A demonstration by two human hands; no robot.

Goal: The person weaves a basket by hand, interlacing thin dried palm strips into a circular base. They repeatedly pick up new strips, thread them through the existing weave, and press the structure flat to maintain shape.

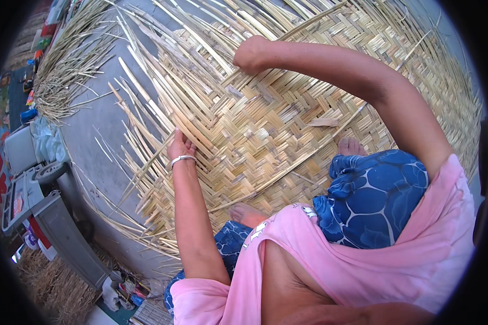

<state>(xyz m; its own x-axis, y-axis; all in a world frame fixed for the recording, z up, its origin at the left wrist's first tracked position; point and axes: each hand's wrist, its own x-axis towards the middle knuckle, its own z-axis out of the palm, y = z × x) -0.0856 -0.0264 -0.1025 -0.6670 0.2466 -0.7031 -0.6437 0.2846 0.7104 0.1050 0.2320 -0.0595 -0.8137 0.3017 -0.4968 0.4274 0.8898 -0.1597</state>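
Note:
A large mat [265,135] of flat, straw-coloured reed strips lies under me, woven in a slanting pattern. Loose strip ends [162,81] fan out from its far left side. My left hand [181,145], with a white bangle at the wrist, is closed around some of these strips at the mat's left edge. Farther off, my right hand [252,55] makes a fist low over the weave. A long reed strip [312,20] runs into that fist from the upper right; the fingertips are hidden beneath the hand.
My bare feet [352,146] rest on the mat. Piled loose reeds [73,59] lie on the grey floor [95,135] at the far left. A grey wheeled cart [51,211] stands left of the mat, with a heap of dry straw [57,281] behind it.

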